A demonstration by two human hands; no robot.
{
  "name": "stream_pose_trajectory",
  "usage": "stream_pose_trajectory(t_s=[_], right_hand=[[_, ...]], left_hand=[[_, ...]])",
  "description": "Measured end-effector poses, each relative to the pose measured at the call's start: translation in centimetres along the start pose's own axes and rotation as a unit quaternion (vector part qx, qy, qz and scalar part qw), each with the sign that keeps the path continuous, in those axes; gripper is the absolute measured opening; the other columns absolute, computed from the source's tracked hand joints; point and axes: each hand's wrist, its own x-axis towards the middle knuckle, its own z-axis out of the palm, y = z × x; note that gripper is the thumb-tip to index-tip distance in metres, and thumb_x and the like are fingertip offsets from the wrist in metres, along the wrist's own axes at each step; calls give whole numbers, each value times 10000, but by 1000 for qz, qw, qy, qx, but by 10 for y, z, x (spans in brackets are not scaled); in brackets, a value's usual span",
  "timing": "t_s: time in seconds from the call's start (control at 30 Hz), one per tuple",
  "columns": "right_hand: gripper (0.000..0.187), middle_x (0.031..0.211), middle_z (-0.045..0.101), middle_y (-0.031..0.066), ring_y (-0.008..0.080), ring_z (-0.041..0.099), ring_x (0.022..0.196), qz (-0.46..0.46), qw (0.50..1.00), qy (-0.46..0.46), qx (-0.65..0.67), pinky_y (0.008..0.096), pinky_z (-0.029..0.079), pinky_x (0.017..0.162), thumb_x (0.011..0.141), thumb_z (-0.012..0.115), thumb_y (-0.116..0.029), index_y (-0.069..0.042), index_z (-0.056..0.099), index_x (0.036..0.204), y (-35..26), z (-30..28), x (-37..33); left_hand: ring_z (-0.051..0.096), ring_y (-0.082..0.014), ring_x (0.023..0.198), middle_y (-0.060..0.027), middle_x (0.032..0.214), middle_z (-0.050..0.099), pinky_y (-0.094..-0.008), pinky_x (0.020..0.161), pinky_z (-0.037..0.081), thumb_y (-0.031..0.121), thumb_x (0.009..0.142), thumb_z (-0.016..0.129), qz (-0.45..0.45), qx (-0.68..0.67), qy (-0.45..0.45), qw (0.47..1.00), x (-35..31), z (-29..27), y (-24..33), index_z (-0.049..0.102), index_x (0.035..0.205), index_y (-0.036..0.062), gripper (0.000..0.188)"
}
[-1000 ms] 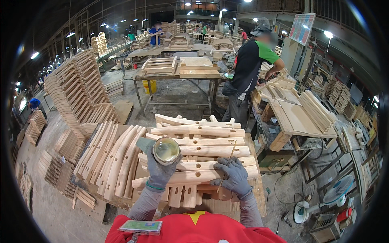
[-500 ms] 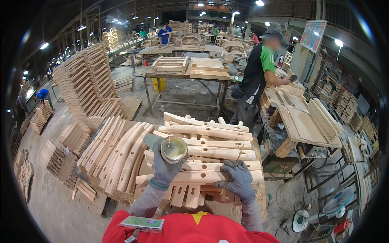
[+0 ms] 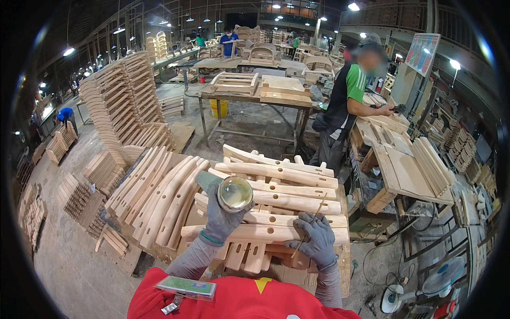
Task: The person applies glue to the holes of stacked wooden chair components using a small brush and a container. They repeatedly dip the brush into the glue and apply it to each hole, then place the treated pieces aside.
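Observation:
My left hand [image 3: 219,222], in a grey glove, grips a small round cup [image 3: 235,194] with pale, cloudy liquid inside. A flat grey-green piece [image 3: 208,181] sticks out beside the cup, and I cannot tell whether the same hand holds it. A thin stick [image 3: 321,206] is pinched in my gloved right hand [image 3: 317,242], which rests at the right end of the nearest curved wooden rail [image 3: 244,232]. Dark round holes and slots show in this rail. Several similar rails [image 3: 287,201] lie behind it, under and beyond both hands.
More curved wooden pieces [image 3: 162,199] lie at the left of the bench. A tall stack of wooden frames [image 3: 125,101] stands beyond them. At the right, a co-worker [image 3: 345,101] stands by a workbench [image 3: 406,165]. A fan [image 3: 445,276] is on the lower right.
The whole view has shifted slightly, moving the background to the right. Both hands keep nearly the same pose, still holding the cup and the stick.

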Motion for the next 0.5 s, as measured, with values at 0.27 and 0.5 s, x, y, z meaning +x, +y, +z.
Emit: stream_pose_trajectory(t_s=[0.27, 0.5], right_hand=[[591, 1132, 622, 108, 286, 586, 1054, 0, 1000, -3, 9, 453, 371, 973, 671, 689, -580, -125, 621, 1042, 0, -1, 0], [576, 1130, 623, 107, 284, 589, 1048, 3, 1000, -2, 14, 454, 369, 980, 672, 700, -560, -122, 626, 1037, 0, 0, -1]], left_hand=[[579, -306, 1034, -94, 1138, 574, -462, 882, 496, 539, 931, 398, 4, 25, 9, 1000, -1, 3, 0, 517, 1211, 144, 499], [587, -256, 1026, -73, 1138, 565, -454, 847, 524, 456, 960, 364, -2, 8, 6, 1000, -4, 8, 1, 501, 1213, 146, 423]])
